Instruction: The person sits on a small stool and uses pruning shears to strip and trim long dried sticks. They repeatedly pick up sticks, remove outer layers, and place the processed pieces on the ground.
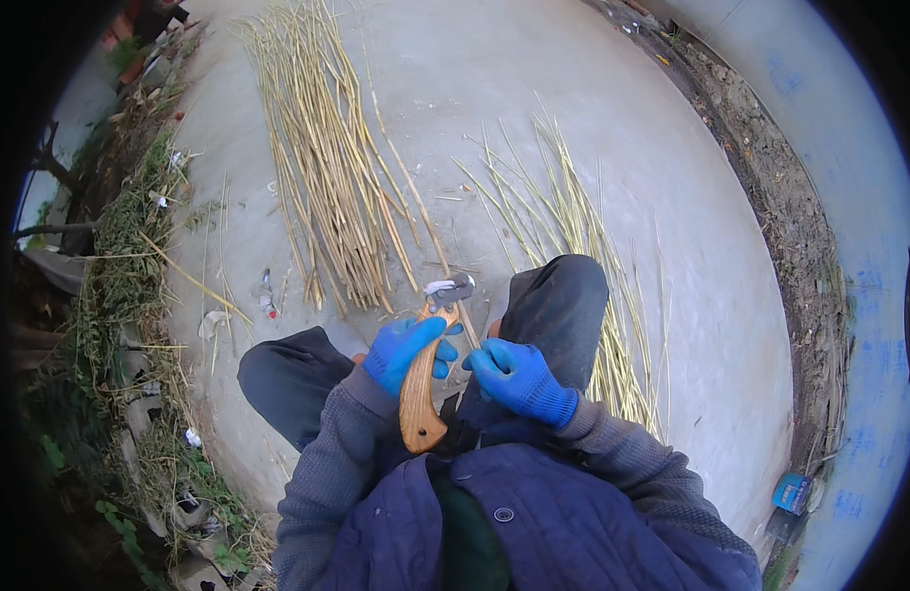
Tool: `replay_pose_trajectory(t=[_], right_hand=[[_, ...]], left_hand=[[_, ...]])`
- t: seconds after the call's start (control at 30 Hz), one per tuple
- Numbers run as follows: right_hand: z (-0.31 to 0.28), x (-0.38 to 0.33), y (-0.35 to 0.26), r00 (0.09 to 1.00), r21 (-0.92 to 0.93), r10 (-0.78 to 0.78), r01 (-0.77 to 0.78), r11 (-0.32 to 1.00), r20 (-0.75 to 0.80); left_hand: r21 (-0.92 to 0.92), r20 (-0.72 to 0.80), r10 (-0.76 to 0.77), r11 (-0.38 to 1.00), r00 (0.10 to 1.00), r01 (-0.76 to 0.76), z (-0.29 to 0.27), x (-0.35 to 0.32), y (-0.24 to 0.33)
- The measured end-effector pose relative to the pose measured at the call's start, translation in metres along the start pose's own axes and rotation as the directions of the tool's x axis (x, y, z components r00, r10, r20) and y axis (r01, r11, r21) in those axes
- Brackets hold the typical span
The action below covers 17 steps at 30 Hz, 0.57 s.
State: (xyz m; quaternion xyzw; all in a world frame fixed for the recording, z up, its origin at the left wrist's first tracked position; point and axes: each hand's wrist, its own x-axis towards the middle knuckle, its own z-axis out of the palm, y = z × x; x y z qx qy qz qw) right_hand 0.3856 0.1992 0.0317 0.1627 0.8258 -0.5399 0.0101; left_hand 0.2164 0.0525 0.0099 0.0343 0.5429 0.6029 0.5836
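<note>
My left hand (401, 350), in a blue glove, is closed around a wooden-handled tool (420, 406) with a curved brown grip and a metal head. The exact kind of tool is not clear. A thin, pale tan stalk (469, 326) passes by the metal head, and whether it lies inside or behind it cannot be made out. At the stalk's near end my right hand (519, 377), also gloved in blue, pinches it. The stalk's far part stretches forward over the ground. Both hands are between my bent knees.
A large bundle of tan stalks (322, 167) lies ahead on the left. Thinner yellow-green stalks (612, 286) lie on the right, partly behind my right knee. Weeds and rubble (149, 325) line the left edge; a blue container (792, 492) stands by the right wall.
</note>
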Motion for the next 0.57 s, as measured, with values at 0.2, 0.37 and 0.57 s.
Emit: replay_pose_trajectory(t=[0.2, 0.37, 0.57], right_hand=[[-0.029, -0.056, -0.003, 0.993, -0.041, -0.074, 0.071, 0.997, -0.091], [-0.075, -0.102, -0.012, 0.948, 0.152, 0.28, -0.302, 0.941, 0.155], [-0.102, -0.08, 0.007, 0.936, 0.322, 0.261, -0.33, 0.888, 0.238]], left_hand=[[0.054, -0.1, 0.208, 0.978, 0.973, -0.204, -0.012, 0.062, 0.067], [0.068, -0.141, 0.31, 0.951, 0.94, -0.303, 0.001, 0.088, 0.105], [0.076, -0.108, 0.314, 0.949, 0.943, -0.307, 0.056, 0.093, 0.088]])
